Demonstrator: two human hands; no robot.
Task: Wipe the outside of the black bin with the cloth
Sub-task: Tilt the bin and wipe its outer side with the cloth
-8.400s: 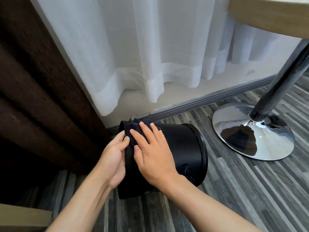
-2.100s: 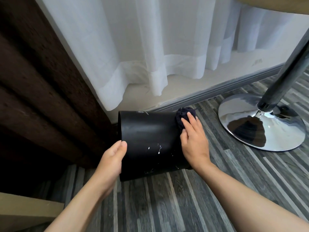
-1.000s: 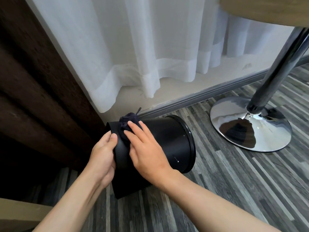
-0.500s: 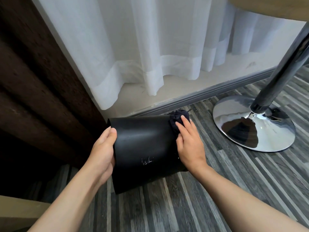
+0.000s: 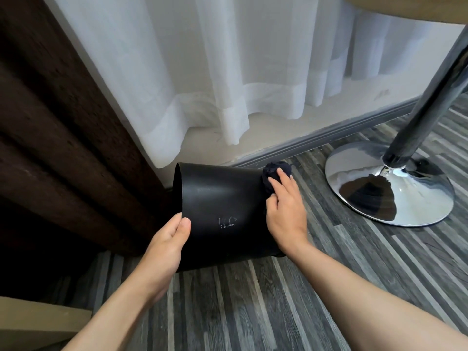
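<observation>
black bin (image 5: 222, 214) lay on side, frame centre, on striped floor (image 5: 278, 300) | left hand (image 5: 164, 247) gripped bin's left end, fingers curled | right hand (image 5: 285, 211) pressed bunched dark cloth (image 5: 272, 171) on bin's upper right, fingers extended | white scuff (image 5: 227, 222) on wall

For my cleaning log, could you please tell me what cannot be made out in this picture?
Head view only:
- Black bin: its underside against the floor and its far side are hidden by its own body.
- Cloth: partly covered by the right hand.
- White marks: too small to identify.
- Tabletop: cut off by the top edge.
</observation>
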